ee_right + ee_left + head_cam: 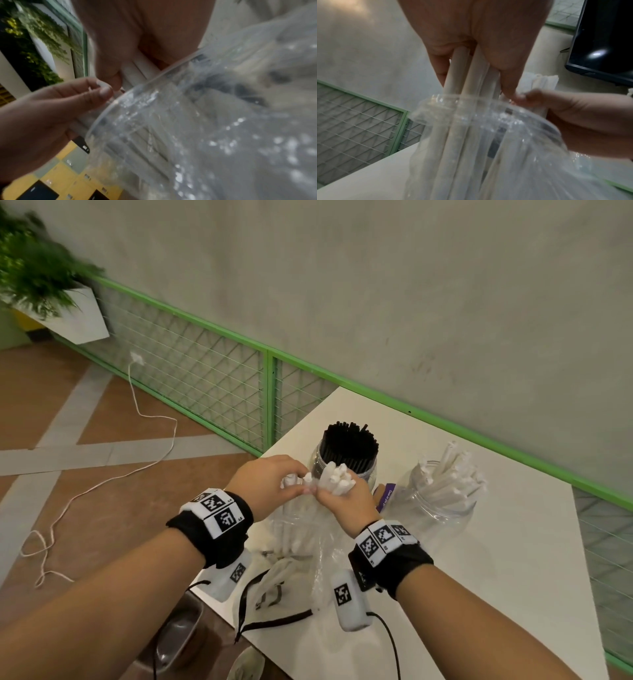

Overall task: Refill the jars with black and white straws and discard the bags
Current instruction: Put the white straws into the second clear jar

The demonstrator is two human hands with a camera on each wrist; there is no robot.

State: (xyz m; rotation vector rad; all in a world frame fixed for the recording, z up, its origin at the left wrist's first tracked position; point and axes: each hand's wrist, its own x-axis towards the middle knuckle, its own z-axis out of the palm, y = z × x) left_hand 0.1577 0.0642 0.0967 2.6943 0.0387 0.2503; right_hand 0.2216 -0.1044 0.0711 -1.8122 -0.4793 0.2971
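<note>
On the white table (513,577), a clear plastic bag (301,539) stands upright with white straws (337,479) sticking out of its mouth. My left hand (291,482) grips a few of these straws (467,70) just above the bag's rim (453,98). My right hand (330,491) grips a larger bunch (137,70) beside it, and the fingertips of both hands meet. Behind my hands, the jar of black straws (349,453) is packed full. The jar of white straws (445,491), to the right, is partly filled.
A crumpled empty bag with a dark strip (274,597) lies at the table's near edge. A purple-labelled item (387,494) sits between the jars. A bin (178,635) stands below the table's left corner. A green mesh fence (239,392) runs behind.
</note>
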